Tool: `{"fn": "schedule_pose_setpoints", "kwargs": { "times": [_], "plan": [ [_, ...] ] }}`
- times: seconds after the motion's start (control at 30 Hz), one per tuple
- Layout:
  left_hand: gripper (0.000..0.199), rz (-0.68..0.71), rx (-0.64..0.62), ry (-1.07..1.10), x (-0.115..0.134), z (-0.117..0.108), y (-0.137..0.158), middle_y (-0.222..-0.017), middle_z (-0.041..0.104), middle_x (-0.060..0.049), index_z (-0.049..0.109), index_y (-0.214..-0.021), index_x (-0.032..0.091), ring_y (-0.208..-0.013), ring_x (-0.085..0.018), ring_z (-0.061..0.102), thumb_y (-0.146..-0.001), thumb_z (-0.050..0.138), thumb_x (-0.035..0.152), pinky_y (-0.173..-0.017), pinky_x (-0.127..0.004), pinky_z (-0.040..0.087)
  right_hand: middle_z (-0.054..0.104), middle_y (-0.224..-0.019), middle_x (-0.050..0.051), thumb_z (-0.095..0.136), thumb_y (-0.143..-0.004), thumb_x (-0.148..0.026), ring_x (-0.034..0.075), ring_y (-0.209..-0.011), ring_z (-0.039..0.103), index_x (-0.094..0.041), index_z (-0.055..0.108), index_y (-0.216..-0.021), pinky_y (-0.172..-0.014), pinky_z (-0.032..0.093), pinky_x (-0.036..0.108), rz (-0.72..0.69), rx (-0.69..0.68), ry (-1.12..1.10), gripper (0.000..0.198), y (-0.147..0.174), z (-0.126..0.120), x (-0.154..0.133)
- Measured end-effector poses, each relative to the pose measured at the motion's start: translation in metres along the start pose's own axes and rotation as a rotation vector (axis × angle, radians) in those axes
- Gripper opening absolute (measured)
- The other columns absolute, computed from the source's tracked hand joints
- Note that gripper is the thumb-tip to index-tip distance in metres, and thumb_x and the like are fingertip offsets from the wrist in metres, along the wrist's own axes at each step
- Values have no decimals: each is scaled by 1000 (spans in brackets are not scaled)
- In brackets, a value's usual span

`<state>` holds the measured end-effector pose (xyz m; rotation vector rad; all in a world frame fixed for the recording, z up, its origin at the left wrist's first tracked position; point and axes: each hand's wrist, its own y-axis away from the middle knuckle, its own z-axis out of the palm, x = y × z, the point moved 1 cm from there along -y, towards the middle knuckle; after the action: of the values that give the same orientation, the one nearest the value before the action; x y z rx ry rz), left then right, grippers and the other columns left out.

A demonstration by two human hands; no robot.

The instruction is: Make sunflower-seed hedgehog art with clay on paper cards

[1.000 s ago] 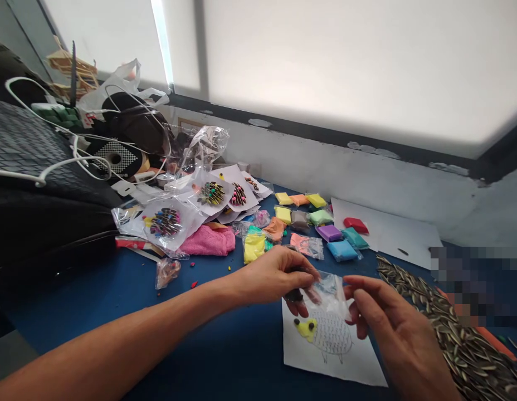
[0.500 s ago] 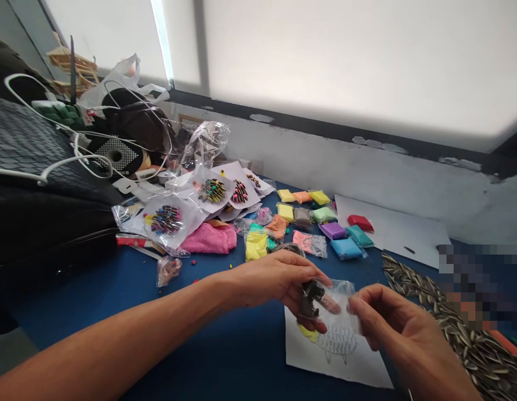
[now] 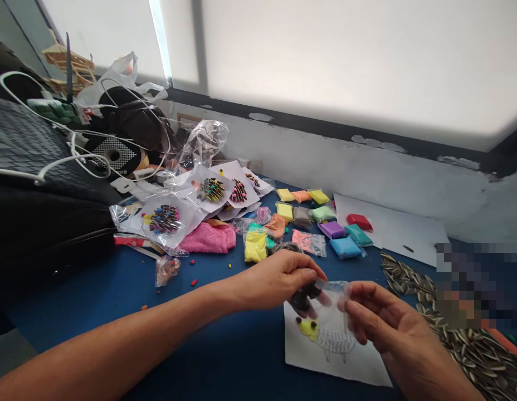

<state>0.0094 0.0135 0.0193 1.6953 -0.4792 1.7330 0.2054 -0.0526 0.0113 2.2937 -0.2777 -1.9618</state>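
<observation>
Both hands hold a small clear plastic bag (image 3: 334,298) above a sheet of paper. My left hand (image 3: 286,278) closes on its left side, where a lump of black clay (image 3: 301,299) shows through the film. At the opposite side, my right hand (image 3: 384,320) pinches the bag's edge between thumb and fingers. Below lies the white paper (image 3: 302,356) with a pencil drawing of a rounded animal body on legs. The drawing's head is filled with yellow clay (image 3: 305,331) bearing two dark dots.
Packets of coloured clay (image 3: 333,229) lie beyond my hands. Sunflower seeds (image 3: 471,356) are heaped at right. A pink cloth (image 3: 208,236) and bagged seed pictures (image 3: 166,220) sit at left, beside a black bag (image 3: 45,223). A white sheet (image 3: 409,234) rests near the wall.
My left hand has turned more palm-down over the bag, and its fingers have drawn in. The yellow head with its dark dots is now less covered. My right hand has shifted slightly left.
</observation>
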Motion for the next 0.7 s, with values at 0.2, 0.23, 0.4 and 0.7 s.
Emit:
{"fn": "schedule_pose_setpoints", "kwargs": {
  "times": [0.2, 0.23, 0.4, 0.7],
  "plan": [
    [10, 318, 261, -118, 6, -3, 4, -95, 67, -5, 64, -99, 13, -83, -12, 59, -94, 58, 19, -74, -24, 46, 51, -52, -4, 79, -70, -59, 10, -51, 48, -25, 73, -77, -46, 40, 18, -58, 34, -9, 35, 4, 6, -10],
    [9, 412, 332, -187, 8, -2, 6, -92, 66, -4, 65, -96, 13, -82, -12, 58, -92, 61, 19, -73, -23, 45, 51, -52, -4, 79, -70, -59, 10, -50, 47, -25, 71, -75, -46, 41, 18, -105, 89, 4, 35, 5, 6, -10],
    [25, 506, 170, -373, 0, 13, 14, -85, 65, -2, 69, -95, 13, -75, -13, 56, -79, 80, 28, -67, -23, 44, 57, -59, -3, 75, -77, -54, 10, -55, 53, -26, 68, -70, -51, 46, 16, -279, 149, 128, 30, 4, 7, -2],
    [12, 359, -82, -71, -8, 24, 13, -71, 62, 0, 67, -80, 12, -64, -10, 52, -81, 75, 21, -63, -23, 44, 55, -65, -5, 72, -79, -50, 12, -62, 51, -25, 60, -63, -58, 44, 18, -327, 148, 231, 33, 22, 20, -2]
  ]
}}
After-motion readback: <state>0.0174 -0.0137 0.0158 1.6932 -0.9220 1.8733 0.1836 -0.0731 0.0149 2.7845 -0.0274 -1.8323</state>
